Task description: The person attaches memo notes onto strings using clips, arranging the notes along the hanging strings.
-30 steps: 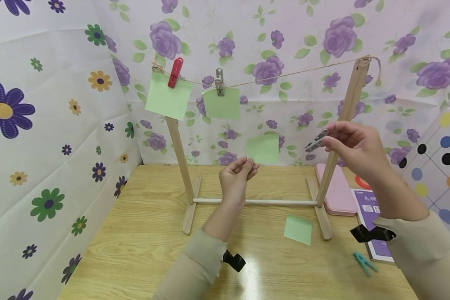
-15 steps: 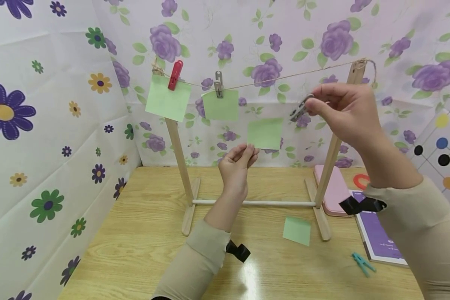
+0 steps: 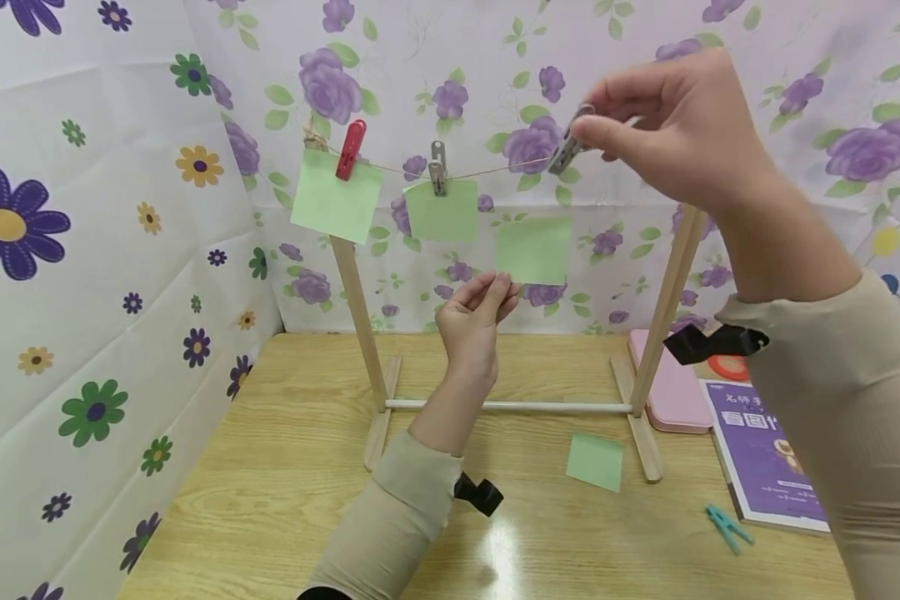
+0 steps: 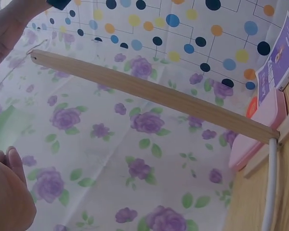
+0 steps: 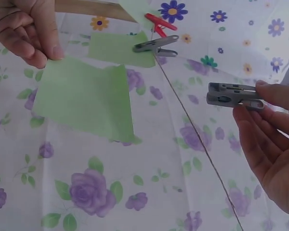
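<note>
My left hand [image 3: 474, 321] pinches a green paper square [image 3: 534, 250] by its lower left corner, holding it below the string [image 5: 197, 127]. Raised at the upper right, my right hand [image 3: 675, 129] grips a grey clothespin [image 5: 233, 95] between thumb and fingers. In the right wrist view the clothespin's jaws look closed, and it is apart from the paper. On the string to the left, a red clothespin [image 3: 351, 150] holds one green paper square [image 3: 337, 196]. Beside it a second grey clothespin [image 3: 438, 168] holds another green paper square [image 3: 444, 212].
The wooden frame [image 3: 360, 317] stands on the table, joined by a white bar [image 3: 525, 407]. A loose green square [image 3: 596, 462] and a teal clothespin [image 3: 729, 527] lie at the right, near a purple book [image 3: 765, 467], a pink case [image 3: 678, 392] and a red ring [image 3: 729, 367].
My right hand has risen and moved left with the grey clothespin, up to the string's height. My left hand has lifted the green paper square closer to the string.
</note>
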Action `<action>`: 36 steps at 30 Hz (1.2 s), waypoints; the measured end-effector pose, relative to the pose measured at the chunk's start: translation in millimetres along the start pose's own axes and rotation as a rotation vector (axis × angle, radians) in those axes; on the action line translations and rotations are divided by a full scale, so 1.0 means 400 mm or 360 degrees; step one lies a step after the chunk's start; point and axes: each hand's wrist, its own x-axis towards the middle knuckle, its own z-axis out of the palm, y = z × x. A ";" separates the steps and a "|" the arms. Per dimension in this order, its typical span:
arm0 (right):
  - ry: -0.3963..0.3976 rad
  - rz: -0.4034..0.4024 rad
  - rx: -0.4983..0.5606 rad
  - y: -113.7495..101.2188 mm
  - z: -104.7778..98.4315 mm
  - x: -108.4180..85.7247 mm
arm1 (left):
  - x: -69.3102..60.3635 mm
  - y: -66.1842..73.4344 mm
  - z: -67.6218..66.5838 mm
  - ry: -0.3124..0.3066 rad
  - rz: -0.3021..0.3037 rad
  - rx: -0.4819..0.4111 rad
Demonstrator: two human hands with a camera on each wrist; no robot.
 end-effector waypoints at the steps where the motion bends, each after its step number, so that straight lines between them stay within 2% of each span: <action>1: 0.0002 -0.0021 -0.0025 -0.002 0.002 0.010 | 0.001 0.004 0.004 -0.0005 0.0000 0.0000; 3: 0.0003 -0.0022 -0.0058 -0.005 0.008 0.030 | 0.003 0.011 0.012 -0.0010 -0.0005 -0.0006; 7: -0.0020 0.0090 -0.0113 0.000 0.022 0.062 | 0.008 0.024 0.027 -0.0006 -0.0036 -0.0033; 11: -0.0092 0.0218 -0.0153 0.010 0.029 0.079 | 0.012 0.030 0.036 -0.0001 -0.0068 -0.0066; 16: -0.0196 0.0357 -0.0131 0.016 0.036 0.089 | 0.016 0.035 0.043 0.0013 -0.0051 -0.0101; 29: -0.0370 0.0303 -0.0346 0.015 0.038 0.083 | 0.020 0.049 0.058 0.0025 -0.0030 -0.0115; 36: -0.0450 0.0296 -0.0289 0.020 0.038 0.081 | 0.021 0.053 0.065 0.0044 -0.0022 -0.0139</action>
